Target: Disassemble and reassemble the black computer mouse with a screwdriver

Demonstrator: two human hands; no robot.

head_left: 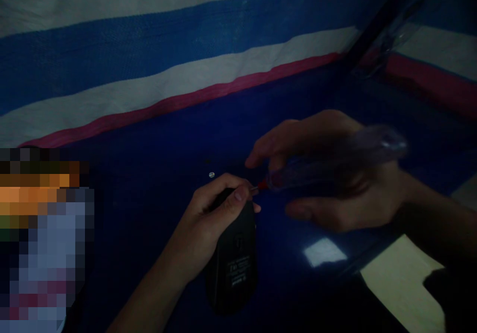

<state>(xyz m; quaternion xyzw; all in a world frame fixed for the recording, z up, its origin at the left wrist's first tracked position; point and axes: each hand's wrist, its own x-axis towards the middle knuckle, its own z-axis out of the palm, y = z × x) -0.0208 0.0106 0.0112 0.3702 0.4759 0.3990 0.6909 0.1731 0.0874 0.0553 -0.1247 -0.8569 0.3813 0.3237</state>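
Observation:
A black computer mouse lies upside down on a glossy dark blue table, its label facing up. My left hand is closed over the mouse's far end, thumb on top. My right hand holds a screwdriver with a clear handle and a red collar. The screwdriver's tip points left at the mouse's far end, close to my left thumb. A small silver screw lies on the table just beyond my left hand.
A blue, white and red striped tarp hangs behind the table. A pale floor patch shows past the table's right corner. A blurred, pixelated area covers the lower left. The scene is dim.

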